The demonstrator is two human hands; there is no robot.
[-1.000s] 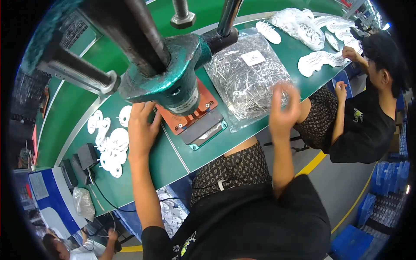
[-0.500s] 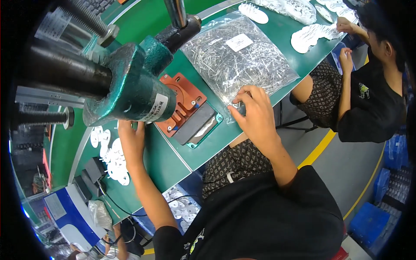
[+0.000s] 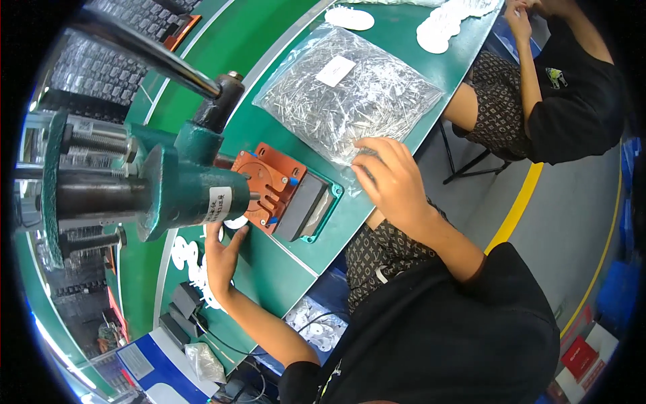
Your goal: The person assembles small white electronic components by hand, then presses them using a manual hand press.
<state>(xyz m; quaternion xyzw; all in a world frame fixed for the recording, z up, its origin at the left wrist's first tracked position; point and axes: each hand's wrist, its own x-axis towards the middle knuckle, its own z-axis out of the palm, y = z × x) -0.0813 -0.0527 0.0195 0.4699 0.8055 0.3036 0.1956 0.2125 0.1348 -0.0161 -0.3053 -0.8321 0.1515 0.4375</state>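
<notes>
My left hand (image 3: 222,259) reaches up to the orange fixture plate (image 3: 266,182) under the green press head (image 3: 182,195). Its fingertips pinch a white disc (image 3: 237,222) at the plate's near edge. My right hand (image 3: 393,178) lies with curled fingers on the near edge of a clear plastic bag (image 3: 350,94) full of small metal pins. Whatever its fingertips pinch is hidden. A grey block (image 3: 306,210) sits in the fixture's teal frame, between my two hands.
A pile of white discs (image 3: 185,259) lies left of my left hand on the green table (image 3: 282,266). More discs (image 3: 441,30) lie at the far end, where another person (image 3: 558,87) sits. Below the table stands a bin of discs (image 3: 316,330).
My right hand came down from mid-air onto the bag's near edge. My left hand stayed by the fixture. The view tilted, so the press now sits further left.
</notes>
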